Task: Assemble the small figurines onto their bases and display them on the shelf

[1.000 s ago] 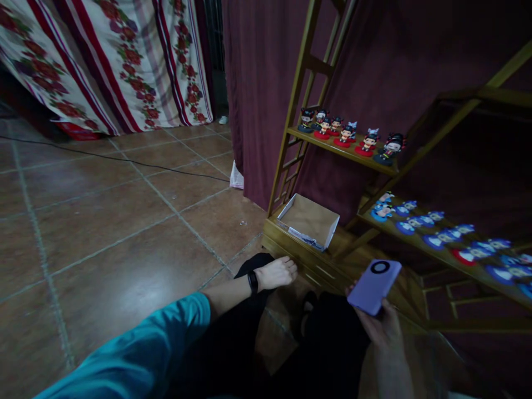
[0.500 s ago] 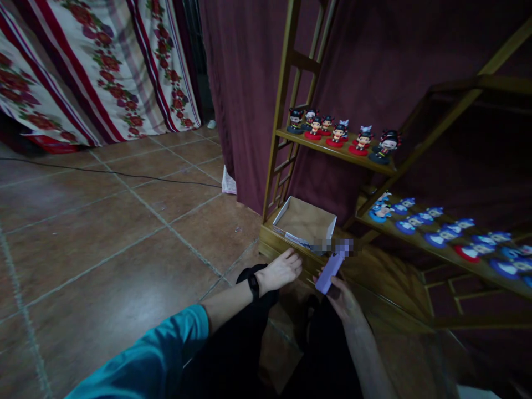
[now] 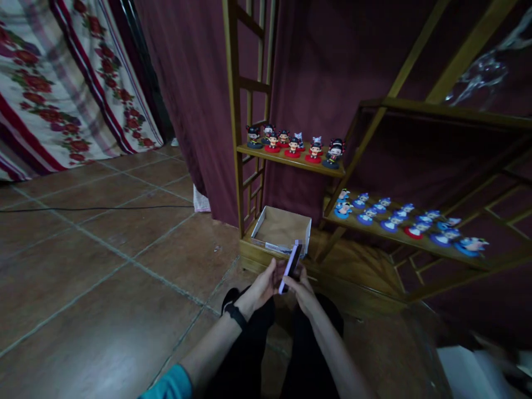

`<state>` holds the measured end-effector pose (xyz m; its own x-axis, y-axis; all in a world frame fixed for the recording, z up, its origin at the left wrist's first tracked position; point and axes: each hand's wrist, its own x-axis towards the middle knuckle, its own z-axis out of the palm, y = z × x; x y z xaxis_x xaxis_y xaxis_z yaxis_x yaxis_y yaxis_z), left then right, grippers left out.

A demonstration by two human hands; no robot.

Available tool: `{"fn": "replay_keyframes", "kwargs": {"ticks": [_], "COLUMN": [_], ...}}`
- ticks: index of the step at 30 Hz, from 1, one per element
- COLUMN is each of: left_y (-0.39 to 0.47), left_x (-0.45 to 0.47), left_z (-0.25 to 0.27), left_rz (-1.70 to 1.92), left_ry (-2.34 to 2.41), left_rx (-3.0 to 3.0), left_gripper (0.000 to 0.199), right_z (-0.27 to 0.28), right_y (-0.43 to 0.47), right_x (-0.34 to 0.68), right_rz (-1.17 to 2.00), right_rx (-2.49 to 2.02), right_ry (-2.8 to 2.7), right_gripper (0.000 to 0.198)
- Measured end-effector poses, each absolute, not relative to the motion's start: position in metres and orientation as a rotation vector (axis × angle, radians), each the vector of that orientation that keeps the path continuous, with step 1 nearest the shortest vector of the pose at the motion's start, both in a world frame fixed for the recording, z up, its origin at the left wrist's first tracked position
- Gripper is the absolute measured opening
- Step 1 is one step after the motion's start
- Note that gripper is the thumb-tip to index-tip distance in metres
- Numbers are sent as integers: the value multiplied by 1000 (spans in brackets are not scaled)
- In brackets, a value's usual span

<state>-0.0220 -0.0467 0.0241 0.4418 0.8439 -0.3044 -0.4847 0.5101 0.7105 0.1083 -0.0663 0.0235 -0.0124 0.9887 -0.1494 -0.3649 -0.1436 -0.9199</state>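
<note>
My right hand (image 3: 302, 289) grips a smartphone (image 3: 291, 269) in a lilac case, with the thumb along its near edge. The phone is tilted, its dark face turned toward the right, and its top end is blurred out. Just left of it is my left hand (image 3: 265, 281), thumb raised and fingers apart, reaching partly behind the phone; I cannot tell whether it touches. Beyond both hands, a shallow open cardboard box (image 3: 279, 226) stands on the low wooden base of the shelf.
A wooden shelf unit (image 3: 291, 162) carries several small figurines (image 3: 293, 145) with red and black bases. More blue-based figurines (image 3: 391, 223) stand on the lower right shelf. A black cable (image 3: 103, 209) crosses the tiled floor; a white box (image 3: 469, 368) is at lower right.
My left hand has come over beside the phone and opened its fingers. The phone has turned from its lilac side to show its edge and dark face. The view has swung right.
</note>
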Motion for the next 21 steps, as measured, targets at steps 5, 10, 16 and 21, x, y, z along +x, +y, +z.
{"fn": "replay_keyframes", "kwargs": {"ticks": [5,10,16,21], "left_y": [-44,-42,-45,-44], "left_x": [-23,-29,-26,-24], "left_z": [24,22,24,27], "left_rz": [803,723,690,731], "left_ry": [555,477,403,394], "left_rx": [396,301,284,281], "left_gripper": [58,59,63,54], "right_z": [8,16,24,21], "right_y": [-61,-58,-63,-66], "right_x": [103,123,128,122], "right_rz": [1197,1106,1377,1418], "right_rx": [-1270,-1291,-998,-919], "right_ry": [-1048,-1193,-951,-835], "right_gripper": [79,49,45,50]}}
